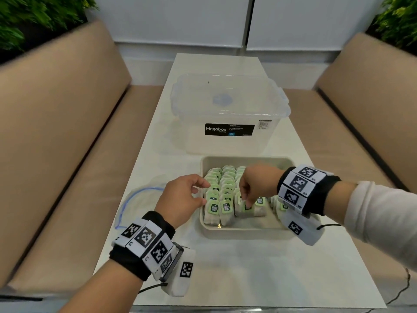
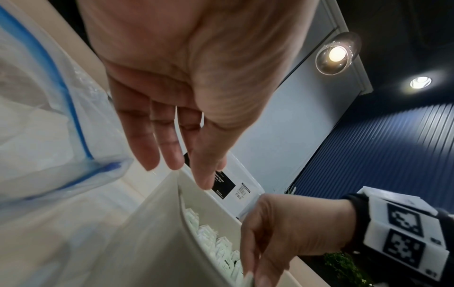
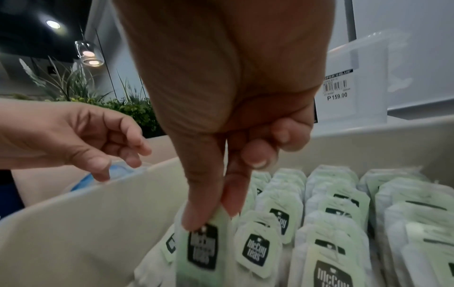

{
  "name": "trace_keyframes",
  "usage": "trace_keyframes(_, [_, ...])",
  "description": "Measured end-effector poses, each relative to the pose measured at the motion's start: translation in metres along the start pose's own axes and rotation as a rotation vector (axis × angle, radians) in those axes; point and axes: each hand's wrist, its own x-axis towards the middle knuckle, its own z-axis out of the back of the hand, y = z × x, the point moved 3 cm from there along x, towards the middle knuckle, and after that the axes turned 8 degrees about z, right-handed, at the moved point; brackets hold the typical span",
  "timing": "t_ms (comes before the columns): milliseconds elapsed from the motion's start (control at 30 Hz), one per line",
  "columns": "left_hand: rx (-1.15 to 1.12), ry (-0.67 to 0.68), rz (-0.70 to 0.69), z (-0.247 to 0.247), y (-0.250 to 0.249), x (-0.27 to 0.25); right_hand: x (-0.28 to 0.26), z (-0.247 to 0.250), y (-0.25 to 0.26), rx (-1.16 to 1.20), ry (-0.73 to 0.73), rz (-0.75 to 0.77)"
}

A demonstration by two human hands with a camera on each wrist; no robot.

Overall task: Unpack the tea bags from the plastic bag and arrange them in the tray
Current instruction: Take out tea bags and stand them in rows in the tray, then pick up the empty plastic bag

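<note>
Tea bags [image 1: 225, 188] stand in rows inside the tray [image 1: 243, 233], each with a pale green tag. At least four rows show, but the right wrist band hides part of the far right one. The bags are too many and too blurry to count.

One tea bag [image 3: 201, 248] is pinched at its top between the thumb and first finger of the right hand [image 1: 257, 184]. It sits near the front of the tray, in the third row from the left side. The other fingers [image 3: 260, 153] of that hand are curled up. The bag's bottom is cut off in the right wrist view.

The left hand [image 1: 182, 197] floats just past the tray's left edge. Its fingers are loose and a bit bent, and it holds nothing.

The plastic bag [image 1: 135, 204] lies flat left of the tray, beyond the left hand. It is see-through with a blue strip, so it is hard to tell what is inside.

One clear storage box [image 1: 230, 114] with a lid sits just behind the tray. The white table [image 1: 225, 267] has open room in front of the tray. Two tan benches [image 1: 56, 132] run along the table's sides.
</note>
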Motion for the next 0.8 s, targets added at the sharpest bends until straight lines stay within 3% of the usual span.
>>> trace_keyframes(200, [0.005,-0.027,0.005,0.002,0.004,-0.002,0.022,-0.013,-0.003,-0.146,0.191,0.017])
trace_keyframes(400, [-0.031,-0.087,0.010,0.010,0.010,-0.004,0.039,-0.011,-0.010,-0.173,0.191,-0.015])
trace_keyframes(533, [0.006,-0.221,-0.012,0.027,0.014,-0.006,0.042,-0.009,-0.012,-0.156,0.194,-0.030])
trace_keyframes(633, [0.202,-0.372,-0.010,0.055,0.026,-0.003,0.038,-0.003,-0.012,-0.118,0.123,-0.050])
trace_keyframes(700, [0.387,-0.305,0.070,0.070,0.039,0.003,0.033,0.004,-0.010,-0.107,0.034,-0.048])
trace_keyframes(800, [0.502,-0.049,0.225,0.073,0.069,0.015,0.021,0.017,-0.001,-0.075,-0.109,-0.048])
